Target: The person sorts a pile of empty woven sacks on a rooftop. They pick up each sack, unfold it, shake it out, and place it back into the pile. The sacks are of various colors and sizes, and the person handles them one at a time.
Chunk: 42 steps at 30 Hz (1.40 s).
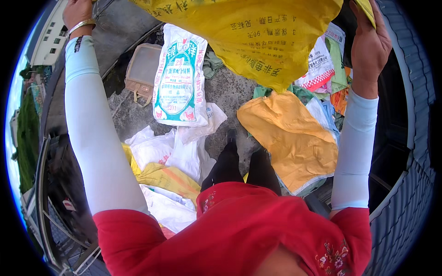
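A yellow woven plastic sack (262, 34) with black printed writing is spread between my raised hands at the top of the view. My right hand (371, 58) pinches its folded edge between thumb and fingers. At the upper left, my left hand (78, 15) is closed at the sack's other side, its fingertips cut off by the frame. The sack's lower corner hangs just above an orange-yellow sack (297, 138) lying to the right of my legs. Ahead on the left lies a white feed sack (179, 76) with a green oval print.
Beside the white sack lies a brown bag with a clear panel (143, 65). Crumpled white sacks (155, 148) and a yellow sack (169, 177) lie by my left leg. More printed sacks (316, 65) are heaped at the right. Corrugated roofing (400, 203) borders the concrete floor (224, 86).
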### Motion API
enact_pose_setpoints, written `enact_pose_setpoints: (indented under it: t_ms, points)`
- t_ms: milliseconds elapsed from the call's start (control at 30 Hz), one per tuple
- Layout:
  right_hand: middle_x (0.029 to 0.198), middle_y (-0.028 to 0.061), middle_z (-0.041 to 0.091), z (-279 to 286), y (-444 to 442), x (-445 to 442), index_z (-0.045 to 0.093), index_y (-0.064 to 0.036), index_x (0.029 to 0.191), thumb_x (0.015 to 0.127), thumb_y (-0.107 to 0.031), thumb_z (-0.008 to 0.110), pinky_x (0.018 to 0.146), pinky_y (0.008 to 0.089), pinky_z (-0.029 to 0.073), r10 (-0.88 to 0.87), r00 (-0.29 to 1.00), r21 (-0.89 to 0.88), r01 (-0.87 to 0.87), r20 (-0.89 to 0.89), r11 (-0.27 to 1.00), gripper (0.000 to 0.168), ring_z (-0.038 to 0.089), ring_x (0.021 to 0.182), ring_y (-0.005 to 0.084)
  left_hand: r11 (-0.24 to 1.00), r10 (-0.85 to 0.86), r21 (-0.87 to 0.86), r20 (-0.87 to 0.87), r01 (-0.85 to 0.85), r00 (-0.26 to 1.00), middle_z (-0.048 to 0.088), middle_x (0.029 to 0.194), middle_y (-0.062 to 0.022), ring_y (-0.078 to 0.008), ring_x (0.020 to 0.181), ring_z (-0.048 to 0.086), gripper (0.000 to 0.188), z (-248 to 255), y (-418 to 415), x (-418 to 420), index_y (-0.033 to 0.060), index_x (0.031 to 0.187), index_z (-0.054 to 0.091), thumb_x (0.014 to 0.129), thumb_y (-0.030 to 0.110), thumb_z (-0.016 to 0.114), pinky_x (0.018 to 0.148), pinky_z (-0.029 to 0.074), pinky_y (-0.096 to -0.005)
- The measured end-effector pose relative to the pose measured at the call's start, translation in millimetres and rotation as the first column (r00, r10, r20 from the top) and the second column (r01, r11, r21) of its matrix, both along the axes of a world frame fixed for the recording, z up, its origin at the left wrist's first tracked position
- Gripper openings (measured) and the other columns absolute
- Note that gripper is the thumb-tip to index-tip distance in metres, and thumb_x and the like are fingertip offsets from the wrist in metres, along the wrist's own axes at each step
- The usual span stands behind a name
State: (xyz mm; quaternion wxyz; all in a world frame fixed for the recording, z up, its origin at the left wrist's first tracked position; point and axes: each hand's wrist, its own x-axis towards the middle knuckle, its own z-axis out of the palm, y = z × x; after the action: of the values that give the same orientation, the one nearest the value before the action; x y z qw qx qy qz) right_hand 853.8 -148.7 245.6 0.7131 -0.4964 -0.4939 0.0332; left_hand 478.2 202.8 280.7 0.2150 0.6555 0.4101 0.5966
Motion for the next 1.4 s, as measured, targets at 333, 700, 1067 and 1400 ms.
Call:
enact_pose_setpoints:
  t_ms: [333,700,1067,1400]
  points:
    - [0.125,0.0248,0.049,-246.4,-63.3,-246.4,0.05,-0.006,0.128,0.079,-0.002,0.054,0.093,0.0426,0.038,0.415,0.839,-0.778,0.015,0.351,0.628,0.05,0.048,0.114,0.0388,0.952,0.108,-0.082,-0.813,-0.295,0.572,0.055,0.124,-0.014,-0.0302,0.117,0.05,0.034,-207.5,-111.8,-295.4,0.0135,0.1,0.069,0.078,-0.003,0.048,0.098,0.041,-0.034]
    - [0.098,0.0207,0.063,-429.9,-165.6,-233.1,0.058,-0.008,0.117,0.082,-0.024,0.058,0.079,0.046,0.046,0.582,0.801,-0.969,-0.231,-0.141,0.083,0.038,0.059,0.09,0.039,0.582,-0.438,-0.545,-0.835,-0.604,0.333,0.053,0.124,-0.0184,-0.0351,0.116,0.049,0.038,-460.1,-285.2,-322.4,0.0163,0.112,0.062,0.076,0.03,0.068,0.098,0.04,-0.0419]
    - [0.084,0.0112,0.065,-466.1,-354.4,-119.4,0.057,0.001,0.119,0.082,-0.016,0.063,0.052,0.0261,0.046,-0.703,0.658,-0.835,-0.522,-0.268,-0.171,0.041,0.062,0.061,0.0167,0.204,-0.706,-0.947,-0.319,-0.25,0.632,0.067,0.097,-0.0134,-0.0256,0.091,0.063,0.032,-519.7,-369.4,-120.2,0.0094,0.108,0.064,0.079,0.024,0.065,0.083,0.047,-0.0329]
    - [0.122,0.0206,0.053,-520.8,-373.9,52.0,0.039,-0.013,0.137,0.075,-0.021,0.066,0.09,0.045,0.043,-0.35,0.867,-0.913,0.241,0.354,-0.329,0.068,0.051,0.112,0.0352,-0.068,-0.743,-0.988,-0.044,-0.14,0.668,0.066,0.088,-0.0074,-0.0141,0.078,0.061,0.028,-538.9,-405.9,-18.5,0.0049,0.111,0.063,0.083,0.009,0.06,0.074,0.048,-0.0263]
